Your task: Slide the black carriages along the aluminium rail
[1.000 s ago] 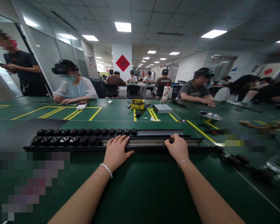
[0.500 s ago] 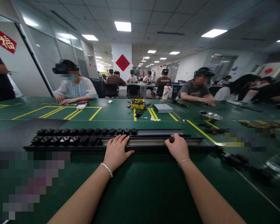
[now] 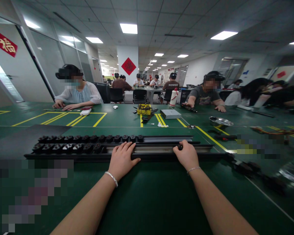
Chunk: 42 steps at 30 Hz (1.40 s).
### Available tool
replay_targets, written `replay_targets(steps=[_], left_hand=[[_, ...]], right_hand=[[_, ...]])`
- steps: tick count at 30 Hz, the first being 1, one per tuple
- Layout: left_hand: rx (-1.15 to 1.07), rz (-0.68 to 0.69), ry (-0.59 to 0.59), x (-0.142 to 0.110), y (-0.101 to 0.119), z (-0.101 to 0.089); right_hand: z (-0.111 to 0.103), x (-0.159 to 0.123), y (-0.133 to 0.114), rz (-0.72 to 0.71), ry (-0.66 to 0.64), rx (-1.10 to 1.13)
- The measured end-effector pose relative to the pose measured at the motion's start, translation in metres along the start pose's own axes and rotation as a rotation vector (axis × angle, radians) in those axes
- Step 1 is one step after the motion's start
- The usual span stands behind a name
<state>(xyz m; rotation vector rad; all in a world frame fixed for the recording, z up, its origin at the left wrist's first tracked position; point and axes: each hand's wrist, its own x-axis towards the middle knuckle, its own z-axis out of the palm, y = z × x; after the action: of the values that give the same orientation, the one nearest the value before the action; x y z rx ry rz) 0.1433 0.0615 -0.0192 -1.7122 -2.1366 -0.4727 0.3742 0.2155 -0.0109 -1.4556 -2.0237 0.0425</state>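
Two long black rails (image 3: 152,148) lie side by side across the green table. Rows of small black blocks (image 3: 58,147), which look like socket modules, fill their left parts; the right parts show a bare grey channel. My left hand (image 3: 122,159) rests palm down on the near rail, fingers stretched out and thumb pointing right. Over the right part of the same rail, my right hand (image 3: 187,155) has its fingers closed on a small round black piece (image 3: 180,147). Most of that piece is hidden by the fingers.
Beyond the rails stand a yellow box with black cables (image 3: 144,109), a grey box (image 3: 171,114), a white bottle (image 3: 173,97) and a metal bowl (image 3: 220,121). More black parts (image 3: 247,166) lie at the right. Two people sit across the table.
My hands and the rails stay in place. The person at the far right has reached a hand toward a dark object on the table. Someone standing at the far left has left the view.
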Motion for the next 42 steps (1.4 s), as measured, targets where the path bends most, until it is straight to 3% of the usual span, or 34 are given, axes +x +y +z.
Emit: replay_targets(steps=[17,42], left_hand=[[-0.001,-0.009,-0.026,0.0005,0.0008,-0.0021],[-0.005,-0.012,-0.024,0.0004,0.0011,-0.0014]], right_hand=[[-0.0082,0.0006,0.0011,-0.012,-0.035,-0.147],[-0.0061,0.0025,0.0049,0.045,-0.062,-0.060]])
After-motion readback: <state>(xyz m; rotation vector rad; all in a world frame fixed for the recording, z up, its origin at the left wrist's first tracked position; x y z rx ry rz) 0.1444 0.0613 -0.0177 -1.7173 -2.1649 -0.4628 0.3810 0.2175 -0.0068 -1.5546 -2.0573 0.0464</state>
